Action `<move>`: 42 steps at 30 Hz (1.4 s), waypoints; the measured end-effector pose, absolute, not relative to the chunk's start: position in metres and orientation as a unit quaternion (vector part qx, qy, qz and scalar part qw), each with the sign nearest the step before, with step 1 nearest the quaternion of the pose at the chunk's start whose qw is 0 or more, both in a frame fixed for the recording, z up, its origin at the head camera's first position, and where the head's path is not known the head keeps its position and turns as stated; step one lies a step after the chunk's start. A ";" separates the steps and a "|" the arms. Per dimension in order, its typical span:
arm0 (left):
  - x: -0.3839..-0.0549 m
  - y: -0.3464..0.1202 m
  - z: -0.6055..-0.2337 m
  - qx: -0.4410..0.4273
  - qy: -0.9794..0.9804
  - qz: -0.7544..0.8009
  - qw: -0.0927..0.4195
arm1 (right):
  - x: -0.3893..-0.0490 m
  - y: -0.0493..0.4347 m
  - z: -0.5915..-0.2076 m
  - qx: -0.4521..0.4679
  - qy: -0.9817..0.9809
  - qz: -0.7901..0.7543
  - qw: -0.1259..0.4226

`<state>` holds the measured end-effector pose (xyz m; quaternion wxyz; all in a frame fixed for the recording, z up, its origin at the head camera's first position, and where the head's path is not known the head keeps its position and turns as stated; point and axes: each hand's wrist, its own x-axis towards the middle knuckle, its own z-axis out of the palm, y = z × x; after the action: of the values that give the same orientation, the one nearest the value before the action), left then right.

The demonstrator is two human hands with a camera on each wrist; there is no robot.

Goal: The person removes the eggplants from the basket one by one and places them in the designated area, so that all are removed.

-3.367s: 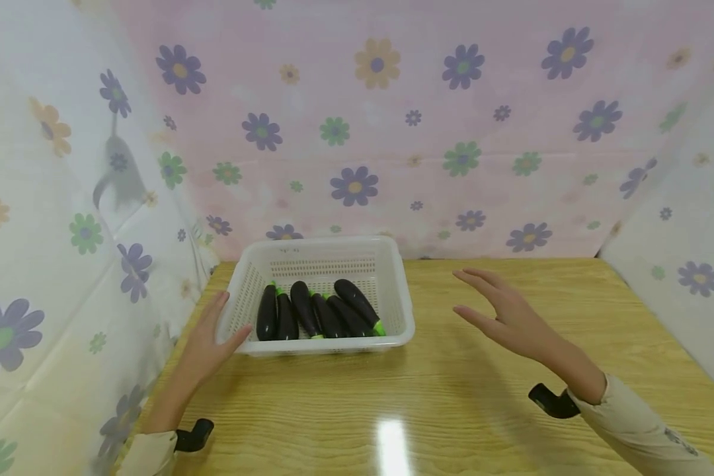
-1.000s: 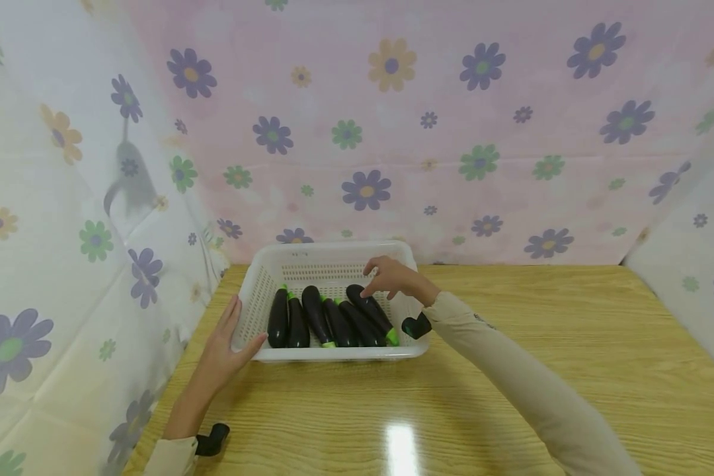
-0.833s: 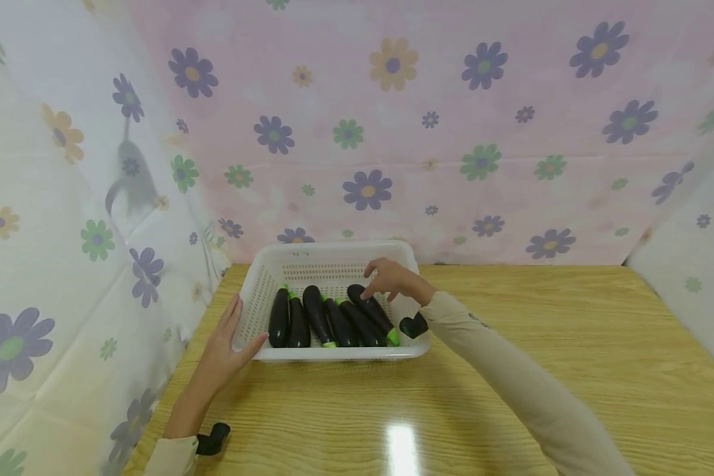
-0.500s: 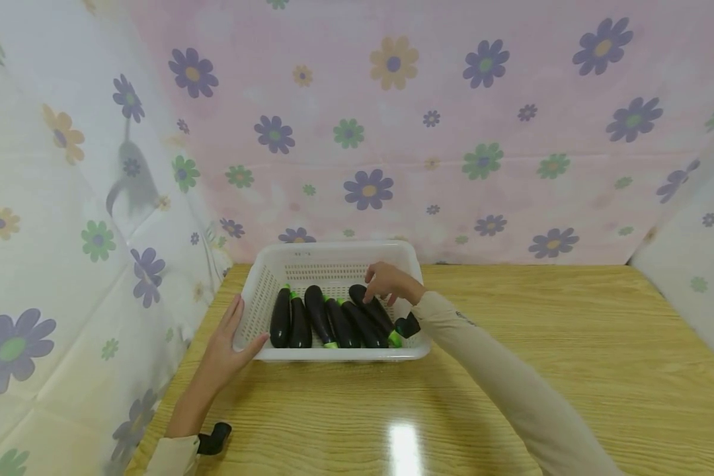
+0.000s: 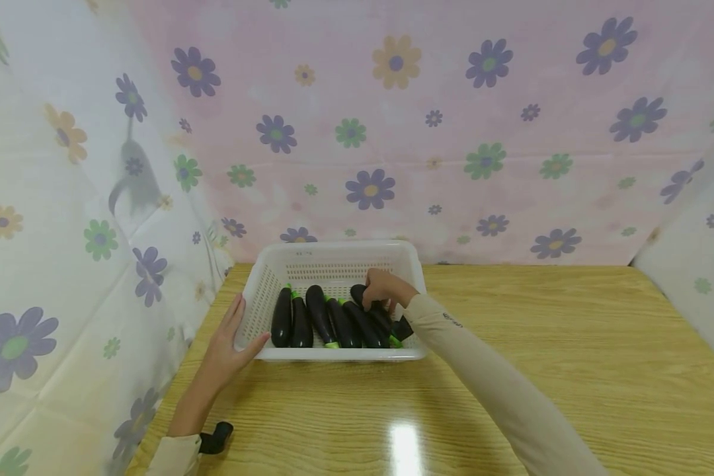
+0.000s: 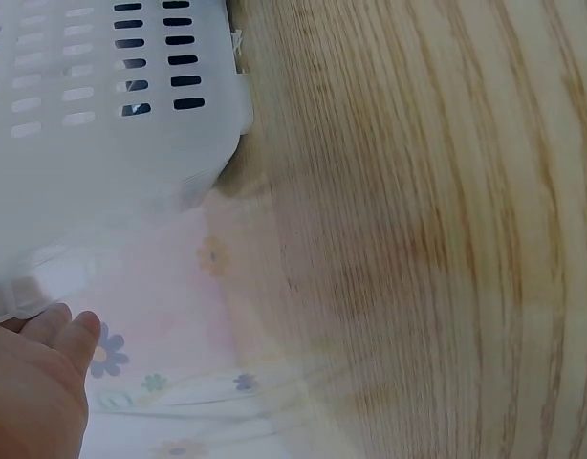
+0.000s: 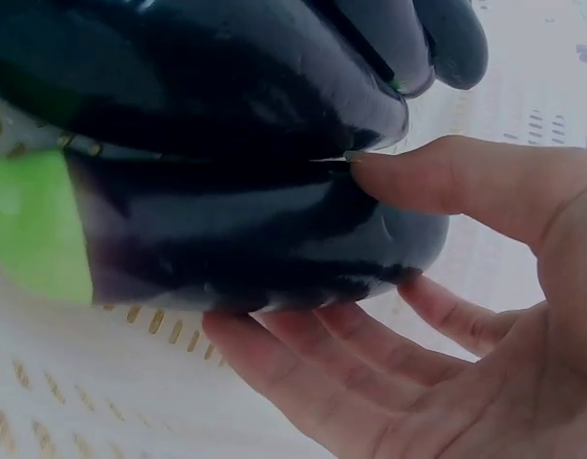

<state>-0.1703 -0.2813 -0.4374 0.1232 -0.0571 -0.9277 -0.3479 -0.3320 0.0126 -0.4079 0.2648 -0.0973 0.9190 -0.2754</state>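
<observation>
Eggplant (image 5: 358, 292) in the head view is lying in the white basket (image 5: 333, 354), right under the right hand (image 5: 387, 288), which has it gripped. Blunt end pokes out on the far side of that hand, green stem end is on the near side and a bit right, so the long axis slants far-left to near-right. Five other eggplants (image 5: 321, 317) are lined up left of the grip. Left hand (image 5: 225, 347) is at the basket's left side, fingers (image 5: 232, 318) pretty straight along it, thumb by the near corner, probably steadying it.

Left wrist view: just the basket's slotted wall, with fingertips touching the rim, no curl I can make out, and bare desk (image 6: 399, 191) off beyond them.

Right wrist view is the good one. Thumb (image 7: 418, 172) is on one side, at the seam with the next eggplant, fingers (image 7: 284, 373) on the opposite side. Stem points away past the fingertips, blunt end sits back toward the palm. I'd guess it's firm, fairly hefty and slick, with skin that nails could mark. Fat middle should be the best hold; any closer to the blunt end and the stem might droop.
</observation>
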 end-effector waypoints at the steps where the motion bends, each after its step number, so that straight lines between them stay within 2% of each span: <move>1: -0.170 -0.281 -0.437 -0.058 -0.928 -0.347 0.125 | -0.332 0.013 -0.408 -0.094 0.920 -0.275 0.264; 9: -0.171 -0.280 -0.438 -0.058 -0.930 -0.336 0.137 | -0.328 0.024 -0.407 -0.104 0.916 -0.304 0.239; 15: -0.171 -0.280 -0.437 -0.054 -0.929 -0.334 0.149 | -0.321 0.032 -0.390 -0.139 0.909 -0.330 0.213; 25: -0.171 -0.279 -0.437 -0.054 -0.927 -0.340 0.146 | -0.311 0.050 -0.365 -0.178 0.882 -0.385 0.206; 42: -0.170 -0.280 -0.438 -0.056 -0.927 -0.340 0.146 | -0.307 0.089 -0.325 -0.165 0.870 -0.428 0.182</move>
<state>-0.1698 -0.2796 -0.4379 0.1462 -0.0563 -0.9274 -0.3398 -0.3067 0.0890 -0.3249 0.1821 -0.1648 0.8700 -0.4276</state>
